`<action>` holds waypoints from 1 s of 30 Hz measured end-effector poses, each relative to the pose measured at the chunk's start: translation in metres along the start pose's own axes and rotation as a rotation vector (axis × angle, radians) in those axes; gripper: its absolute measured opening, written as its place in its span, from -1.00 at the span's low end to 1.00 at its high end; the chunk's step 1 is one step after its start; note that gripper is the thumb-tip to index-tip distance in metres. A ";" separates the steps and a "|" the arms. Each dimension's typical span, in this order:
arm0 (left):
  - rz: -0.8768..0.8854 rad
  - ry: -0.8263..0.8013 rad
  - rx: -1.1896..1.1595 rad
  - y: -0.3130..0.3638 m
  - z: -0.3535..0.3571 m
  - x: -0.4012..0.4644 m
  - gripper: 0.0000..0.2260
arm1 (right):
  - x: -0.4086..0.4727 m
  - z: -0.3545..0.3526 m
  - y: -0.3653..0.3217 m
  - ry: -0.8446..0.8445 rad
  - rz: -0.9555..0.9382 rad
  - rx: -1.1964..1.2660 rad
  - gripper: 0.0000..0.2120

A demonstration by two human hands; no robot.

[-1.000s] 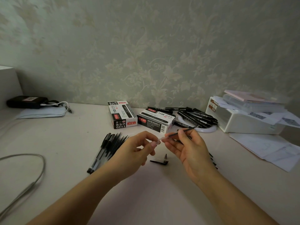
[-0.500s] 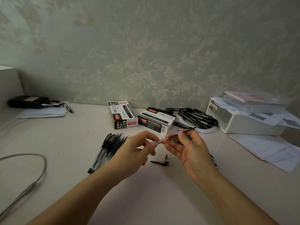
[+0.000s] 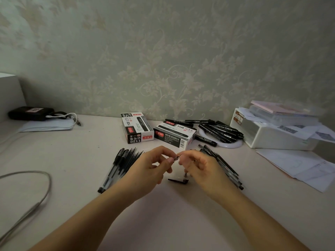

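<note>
Pen refill [image 3: 177,157] has slid inward, only a short tip showing now, held above the table [image 3: 163,214] between the hands. Left hand [image 3: 150,169] and right hand [image 3: 197,165] both pinch it at the fingertips. Black cap [image 3: 178,180] lies just below, loose pens [image 3: 119,167] near the left hand.

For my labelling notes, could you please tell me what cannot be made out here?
Head view:
Thin dark pen part: mostly covered by fingers of left hand and right hand.
Clear-barrelled black pens: partly behind the right hand.
Grey cable: cut by left edge.
</note>
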State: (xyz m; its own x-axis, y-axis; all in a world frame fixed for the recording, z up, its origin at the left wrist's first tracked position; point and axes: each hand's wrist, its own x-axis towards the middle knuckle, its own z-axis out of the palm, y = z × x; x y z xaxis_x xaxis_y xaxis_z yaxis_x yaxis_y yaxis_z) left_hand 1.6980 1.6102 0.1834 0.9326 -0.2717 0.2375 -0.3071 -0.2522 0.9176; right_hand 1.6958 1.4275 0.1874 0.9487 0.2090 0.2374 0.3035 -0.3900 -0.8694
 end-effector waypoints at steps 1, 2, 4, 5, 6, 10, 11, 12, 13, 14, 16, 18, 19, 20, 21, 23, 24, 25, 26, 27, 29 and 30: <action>-0.005 0.002 0.005 0.000 0.000 0.000 -0.90 | 0.000 -0.001 0.003 0.044 -0.014 -0.044 -0.59; -0.009 0.004 0.006 0.000 -0.001 0.000 -0.90 | 0.001 -0.003 0.006 0.087 -0.026 -0.105 -0.66; -0.015 0.007 0.005 -0.001 -0.001 0.000 -0.90 | 0.004 -0.006 0.014 0.118 -0.078 -0.335 -0.83; -0.017 0.007 0.007 -0.001 0.000 0.000 -0.90 | 0.004 -0.007 0.017 0.096 -0.102 -0.450 -0.87; -0.018 0.006 0.010 -0.001 0.000 0.000 -0.90 | 0.004 -0.006 0.020 0.066 -0.114 -0.523 -0.86; -0.019 0.002 0.005 -0.002 0.000 0.001 -0.89 | 0.005 -0.004 0.025 0.025 -0.110 -0.604 -0.87; -0.022 0.003 0.005 -0.002 0.000 0.001 -0.89 | 0.005 -0.004 0.026 0.028 -0.108 -0.613 -0.89; -0.027 0.004 0.006 -0.002 0.000 0.000 -0.89 | 0.006 -0.005 0.026 0.033 -0.106 -0.613 -0.91; -0.031 0.004 0.011 -0.002 0.000 0.000 -0.88 | 0.006 -0.004 0.025 0.047 -0.098 -0.601 -0.92; -0.033 0.001 0.023 -0.003 0.000 0.000 -0.88 | 0.006 -0.004 0.024 0.076 -0.085 -0.562 -0.94; -0.031 -0.008 0.060 -0.003 0.000 -0.001 -0.88 | 0.007 -0.005 0.021 0.170 -0.024 -0.337 -0.96; -0.027 -0.018 0.090 -0.004 0.000 -0.001 -0.88 | 0.007 -0.006 0.014 0.208 0.042 0.002 -0.95; -0.024 -0.025 0.100 -0.005 0.000 -0.001 -0.88 | 0.007 -0.006 0.012 0.197 0.054 0.125 -0.94; -0.019 -0.031 0.108 -0.005 0.000 -0.001 -0.88 | 0.006 -0.006 0.009 0.177 0.054 0.188 -0.94; -0.013 -0.037 0.114 -0.005 0.001 -0.001 -0.88 | 0.006 -0.006 0.008 0.150 0.051 0.213 -0.93; -0.005 -0.043 0.117 -0.005 0.001 -0.001 -0.88 | 0.004 -0.003 0.005 0.102 0.049 0.226 -0.93; -0.002 -0.045 0.116 -0.005 0.001 -0.001 -0.88 | 0.004 -0.002 0.005 0.087 0.051 0.229 -0.93; 0.000 -0.046 0.116 -0.004 0.001 -0.001 -0.89 | 0.003 -0.002 0.005 0.081 0.054 0.233 -0.93; 0.001 -0.045 0.121 -0.004 0.000 -0.001 -0.89 | 0.003 -0.001 0.005 0.084 0.056 0.238 -0.93; 0.001 -0.041 0.127 -0.004 0.000 0.000 -0.88 | 0.003 -0.002 0.005 0.101 0.054 0.245 -0.93; 0.002 -0.025 0.132 -0.005 -0.001 0.000 -0.88 | 0.004 -0.004 0.006 0.148 0.051 0.254 -0.93; 0.002 -0.017 0.131 -0.005 -0.001 0.000 -0.88 | 0.005 -0.005 0.006 0.165 0.052 0.260 -0.93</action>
State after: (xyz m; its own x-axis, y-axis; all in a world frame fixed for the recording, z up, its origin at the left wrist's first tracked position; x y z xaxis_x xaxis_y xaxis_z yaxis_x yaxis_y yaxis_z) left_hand 1.6995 1.6125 0.1793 0.9291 -0.2876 0.2324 -0.3316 -0.3702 0.8677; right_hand 1.7025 1.4219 0.1852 0.9704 0.0378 0.2386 0.2416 -0.1490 -0.9589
